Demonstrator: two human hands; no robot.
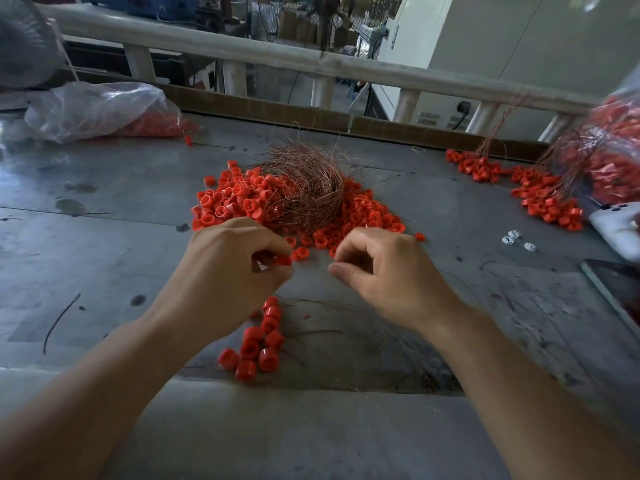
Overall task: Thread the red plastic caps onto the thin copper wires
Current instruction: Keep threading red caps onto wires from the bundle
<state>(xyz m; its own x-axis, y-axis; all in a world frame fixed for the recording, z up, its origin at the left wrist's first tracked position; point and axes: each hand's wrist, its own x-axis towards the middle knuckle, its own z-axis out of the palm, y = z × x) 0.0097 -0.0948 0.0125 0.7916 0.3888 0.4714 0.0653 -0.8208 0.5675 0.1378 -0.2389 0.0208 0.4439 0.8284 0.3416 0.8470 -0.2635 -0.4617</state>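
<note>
Head view: left hand pinches a small, ring-shaped red cap near the copper wire tangle; right hand curls its fingers, and I cannot tell whether it holds anything.

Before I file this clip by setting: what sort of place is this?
Probably a small factory assembly bench: loose red caps heaped around a copper wire bundle on a worn metal table, a plastic bag of more caps, and cartons beyond the railing.
</note>
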